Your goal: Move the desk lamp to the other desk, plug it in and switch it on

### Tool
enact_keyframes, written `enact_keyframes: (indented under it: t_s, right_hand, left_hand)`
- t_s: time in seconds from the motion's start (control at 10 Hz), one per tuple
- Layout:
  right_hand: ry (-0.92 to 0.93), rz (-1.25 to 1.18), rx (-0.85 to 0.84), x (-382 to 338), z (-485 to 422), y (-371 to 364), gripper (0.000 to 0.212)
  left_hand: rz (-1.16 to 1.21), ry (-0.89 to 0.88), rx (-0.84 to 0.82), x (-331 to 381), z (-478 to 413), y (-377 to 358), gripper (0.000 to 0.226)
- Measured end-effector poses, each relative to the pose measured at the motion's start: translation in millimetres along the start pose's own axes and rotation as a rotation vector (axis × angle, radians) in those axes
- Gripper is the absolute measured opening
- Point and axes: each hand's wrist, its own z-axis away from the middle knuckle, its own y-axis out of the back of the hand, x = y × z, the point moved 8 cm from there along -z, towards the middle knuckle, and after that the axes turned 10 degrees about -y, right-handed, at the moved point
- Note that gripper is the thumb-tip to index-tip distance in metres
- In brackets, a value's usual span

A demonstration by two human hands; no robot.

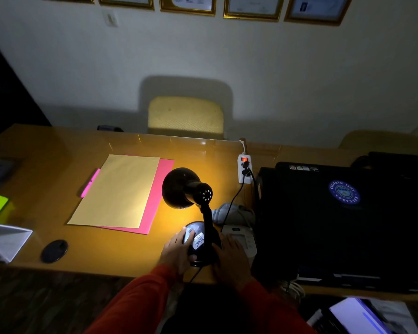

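Note:
A black desk lamp point(186, 188) stands lit on the wooden desk point(58, 213), its shade casting yellow light on the desktop. Its round base point(200, 247) sits near the desk's front edge. My left hand point(179, 249) rests on the left of the base, fingers by the switch and label. My right hand point(232, 256) lies against the base's right side. The lamp's black cord point(234, 201) runs up to a white power strip point(244, 168) whose red switch glows.
A tan envelope point(118, 191) lies on a pink folder point(155, 208) left of the lamp. A black printer point(336, 218) fills the right. A blood-pressure monitor point(241, 237) sits beside the base. Behind the desk is a yellow chair point(186, 116).

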Motion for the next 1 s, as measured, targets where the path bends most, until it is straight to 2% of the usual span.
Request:
enact_keyframes:
  t_s: [0.3, 0.4, 0.6, 0.7, 0.9, 1.0]
  right_hand:
    - [0.015, 0.011, -0.016, 1, -2, -4, 0.047]
    - [-0.018, -0.008, -0.050, 2, -1, -1, 0.051]
    - [0.004, -0.160, -0.177, 2, -2, -12, 0.054]
    - [0.013, -0.228, -0.179, 3, -6, -8, 0.051]
    - [-0.076, -0.410, -0.197, 12, -11, 9, 0.034]
    - [-0.086, -0.383, -0.204, 19, -11, 17, 0.038]
  left_hand:
    - [-0.020, 0.004, -0.049, 1, 0, -2, 0.076]
    - [-0.019, -0.001, -0.127, 2, 1, -7, 0.069]
    - [-0.018, 0.008, -0.152, 1, 3, -3, 0.071]
    - [-0.004, -0.002, -0.188, -1, 3, 5, 0.069]
    - [0.161, 0.014, -0.201, 10, 10, 34, 0.047]
    - [0.209, 0.006, -0.174, 15, 16, 46, 0.043]
